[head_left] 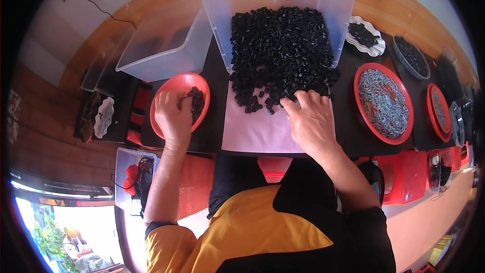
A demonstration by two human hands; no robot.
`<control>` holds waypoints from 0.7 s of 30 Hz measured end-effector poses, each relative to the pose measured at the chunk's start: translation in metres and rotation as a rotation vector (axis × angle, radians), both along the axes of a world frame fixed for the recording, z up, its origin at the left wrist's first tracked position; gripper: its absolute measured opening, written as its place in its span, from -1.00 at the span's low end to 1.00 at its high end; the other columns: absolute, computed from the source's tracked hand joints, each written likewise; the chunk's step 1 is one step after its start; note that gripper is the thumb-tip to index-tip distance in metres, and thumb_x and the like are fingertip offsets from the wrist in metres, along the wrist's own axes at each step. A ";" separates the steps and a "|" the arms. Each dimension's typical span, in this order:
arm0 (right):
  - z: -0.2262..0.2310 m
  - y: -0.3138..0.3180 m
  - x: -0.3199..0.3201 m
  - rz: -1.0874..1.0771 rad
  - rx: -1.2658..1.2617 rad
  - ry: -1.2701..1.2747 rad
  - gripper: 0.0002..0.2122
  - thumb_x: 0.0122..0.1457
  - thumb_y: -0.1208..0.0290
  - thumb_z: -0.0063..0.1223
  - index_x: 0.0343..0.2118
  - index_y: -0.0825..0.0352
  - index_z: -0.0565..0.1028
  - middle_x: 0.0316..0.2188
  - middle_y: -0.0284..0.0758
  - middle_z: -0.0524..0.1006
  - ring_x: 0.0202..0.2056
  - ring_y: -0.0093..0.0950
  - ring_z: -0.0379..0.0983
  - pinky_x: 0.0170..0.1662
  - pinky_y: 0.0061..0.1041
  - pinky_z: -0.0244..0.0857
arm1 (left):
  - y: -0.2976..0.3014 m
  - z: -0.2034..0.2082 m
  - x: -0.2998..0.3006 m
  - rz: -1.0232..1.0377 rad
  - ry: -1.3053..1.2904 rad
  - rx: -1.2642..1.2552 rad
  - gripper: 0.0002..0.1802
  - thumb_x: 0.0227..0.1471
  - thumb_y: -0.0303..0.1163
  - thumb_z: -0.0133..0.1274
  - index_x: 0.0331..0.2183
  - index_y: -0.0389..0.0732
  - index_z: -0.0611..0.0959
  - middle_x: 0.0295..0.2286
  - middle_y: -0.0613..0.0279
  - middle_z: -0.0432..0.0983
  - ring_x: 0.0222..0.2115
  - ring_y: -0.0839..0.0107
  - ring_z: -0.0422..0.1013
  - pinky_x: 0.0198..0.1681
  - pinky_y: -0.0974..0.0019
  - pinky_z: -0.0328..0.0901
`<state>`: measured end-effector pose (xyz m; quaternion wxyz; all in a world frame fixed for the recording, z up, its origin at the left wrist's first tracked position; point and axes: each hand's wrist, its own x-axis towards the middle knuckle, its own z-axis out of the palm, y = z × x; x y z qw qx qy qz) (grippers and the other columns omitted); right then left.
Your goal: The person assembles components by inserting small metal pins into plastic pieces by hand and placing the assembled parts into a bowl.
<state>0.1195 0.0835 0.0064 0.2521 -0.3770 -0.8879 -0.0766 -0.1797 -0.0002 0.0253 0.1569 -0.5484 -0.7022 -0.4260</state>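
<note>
A large heap of small black tube-shaped pieces spills from a tipped translucent plastic bin onto a pink sheet. At the heap's near edge, my right hand bends its fingers down among the pieces; the fingertips are partly hidden, so what they grip cannot be made out. To the left, my left hand is over a red oval bowl of small dark pieces. Its fingers are curled together at the pieces, and whatever they hold is hidden.
On the right stands a red bowl of silvery screws. Behind it are white scalloped plates and a clear bowl, both with black pieces. Another translucent bin stands back left. A smaller red bowl sits far right.
</note>
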 end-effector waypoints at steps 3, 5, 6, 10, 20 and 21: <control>-0.002 0.003 0.009 0.009 -0.047 0.122 -0.70 -0.06 0.49 0.21 -0.19 0.23 0.58 -0.22 -0.31 0.47 -0.17 -0.30 0.39 -0.13 -0.29 0.20 | 0.014 0.005 0.045 -0.151 0.022 0.050 -0.85 -0.22 -0.63 0.20 -0.47 -0.24 0.61 -0.50 0.11 0.47 -0.41 0.11 0.41 -0.32 0.13 0.32; -0.004 0.005 0.011 -0.003 -0.026 0.154 -0.74 -0.07 0.51 0.21 -0.25 0.23 0.59 -0.24 -0.34 0.48 -0.17 -0.31 0.40 -0.12 -0.31 0.21 | 0.024 0.000 0.071 -0.315 0.035 0.005 -0.88 -0.17 -0.68 0.20 -0.46 -0.30 0.64 -0.46 0.17 0.53 -0.42 0.34 0.45 -0.42 0.37 0.38; -0.003 0.004 0.013 -0.020 -0.039 0.144 -0.77 -0.08 0.51 0.21 -0.28 0.24 0.59 -0.27 -0.36 0.48 -0.17 -0.33 0.40 -0.12 -0.31 0.21 | 0.032 -0.007 0.088 -0.425 -0.047 0.011 -0.87 -0.19 -0.66 0.20 -0.47 -0.30 0.64 -0.49 0.16 0.52 -0.42 0.28 0.44 -0.37 0.29 0.37; -0.010 0.009 0.021 0.021 -0.059 0.209 -0.82 -0.08 0.56 0.19 -0.34 0.25 0.58 -0.35 -0.38 0.52 -0.22 -0.34 0.44 -0.14 -0.33 0.24 | 0.060 -0.012 0.134 -0.649 0.012 -0.085 -0.87 -0.25 -0.63 0.19 -0.50 -0.26 0.61 -0.49 0.13 0.46 -0.41 0.08 0.40 -0.30 0.12 0.31; -0.018 0.010 0.042 0.104 -0.283 0.932 -0.85 -0.03 0.64 0.19 -0.37 0.31 0.55 -0.46 -0.31 0.58 -0.45 -0.30 0.50 -0.35 -0.40 0.33 | 0.071 -0.024 0.168 -0.672 0.250 -0.128 -0.87 -0.24 -0.56 0.19 -0.51 -0.21 0.58 -0.50 0.18 0.39 -0.42 0.16 0.38 -0.42 0.17 0.36; -0.018 0.009 0.044 0.102 -0.283 0.934 -0.85 -0.03 0.64 0.19 -0.37 0.31 0.55 -0.46 -0.31 0.58 -0.45 -0.30 0.50 -0.35 -0.40 0.33 | 0.076 -0.026 0.168 -0.673 0.353 -0.166 -0.88 -0.24 -0.54 0.19 -0.53 -0.22 0.56 -0.51 0.18 0.38 -0.41 0.17 0.37 -0.42 0.18 0.36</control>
